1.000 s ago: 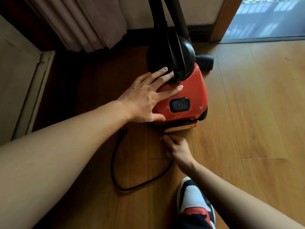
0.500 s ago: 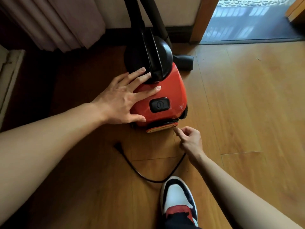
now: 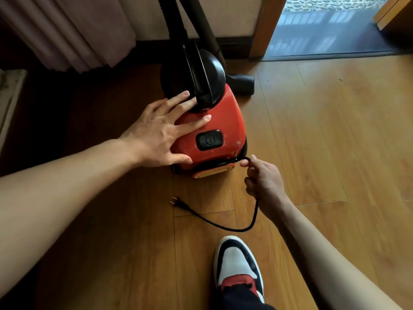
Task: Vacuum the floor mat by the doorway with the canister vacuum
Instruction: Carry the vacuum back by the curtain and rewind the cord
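Left hand (image 3: 161, 133): fingers straight and spread, palm flat on the canister vacuum (image 3: 223, 121).
Right hand (image 3: 263, 180): fingers curled, pinching the black power cord (image 3: 223, 224) just beside the vacuum's rear.
Vacuum position: on the wooden floor (image 3: 335, 153).
Vacuum axis: lengthwise away from the person, rear facing them.
Vacuum look: glossy red shell, black dome, black power button (image 3: 209, 139).

vacuum (image 3: 214, 135) on floor (image 3: 335, 153) | left hand (image 3: 156, 133) on its top | cord (image 3: 254, 217) in right hand (image 3: 263, 180), right of it | curtain (image 3: 67, 30) behind left
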Available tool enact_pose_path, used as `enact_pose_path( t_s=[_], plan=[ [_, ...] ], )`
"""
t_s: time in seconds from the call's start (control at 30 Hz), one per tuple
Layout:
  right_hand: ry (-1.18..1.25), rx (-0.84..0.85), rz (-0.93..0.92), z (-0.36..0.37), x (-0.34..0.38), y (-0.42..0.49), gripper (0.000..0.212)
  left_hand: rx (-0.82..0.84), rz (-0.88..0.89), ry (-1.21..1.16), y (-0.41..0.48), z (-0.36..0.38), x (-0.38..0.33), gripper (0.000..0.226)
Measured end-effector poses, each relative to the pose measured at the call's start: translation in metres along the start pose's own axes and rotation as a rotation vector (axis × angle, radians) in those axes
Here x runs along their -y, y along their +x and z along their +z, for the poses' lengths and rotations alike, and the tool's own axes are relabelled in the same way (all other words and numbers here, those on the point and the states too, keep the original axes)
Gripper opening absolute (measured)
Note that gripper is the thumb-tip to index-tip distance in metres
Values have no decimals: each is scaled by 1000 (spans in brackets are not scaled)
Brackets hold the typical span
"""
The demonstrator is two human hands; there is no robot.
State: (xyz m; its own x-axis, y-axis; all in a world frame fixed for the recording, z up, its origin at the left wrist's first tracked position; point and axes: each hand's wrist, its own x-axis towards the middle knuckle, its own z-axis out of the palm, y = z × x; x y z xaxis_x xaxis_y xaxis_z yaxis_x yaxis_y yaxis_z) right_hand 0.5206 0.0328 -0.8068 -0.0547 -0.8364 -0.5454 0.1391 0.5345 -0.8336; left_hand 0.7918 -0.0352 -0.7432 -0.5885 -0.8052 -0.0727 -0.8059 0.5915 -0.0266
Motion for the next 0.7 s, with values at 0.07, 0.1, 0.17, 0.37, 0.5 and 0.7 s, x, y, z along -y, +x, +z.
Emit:
enact_pose_path(
  t_s=[0.07,0.1,0.17,0.37,0.5,0.7],
  plan=[
    [-45,10,-46,9,5,-7,37,31,-13,9,0,-2,-1,99],
    [-79,12,-72,14,6,-9,38,48,-21,6,1,-3,-1,99],
    [-191,9,-153,23,4,-12,39,73,-31,-12,1,-5,-3,99],
    [-568,43,-379,46,-5,-23,37,109,-51,3,2,-7,-5,99],
    [-667,64,-409,60,-10,-36,33,89,-39,19,0,-6,-5,99],
    [-596,64,-442,86,-21,-45,29,72,-39,31,1,-4,-5,100]
  ],
)
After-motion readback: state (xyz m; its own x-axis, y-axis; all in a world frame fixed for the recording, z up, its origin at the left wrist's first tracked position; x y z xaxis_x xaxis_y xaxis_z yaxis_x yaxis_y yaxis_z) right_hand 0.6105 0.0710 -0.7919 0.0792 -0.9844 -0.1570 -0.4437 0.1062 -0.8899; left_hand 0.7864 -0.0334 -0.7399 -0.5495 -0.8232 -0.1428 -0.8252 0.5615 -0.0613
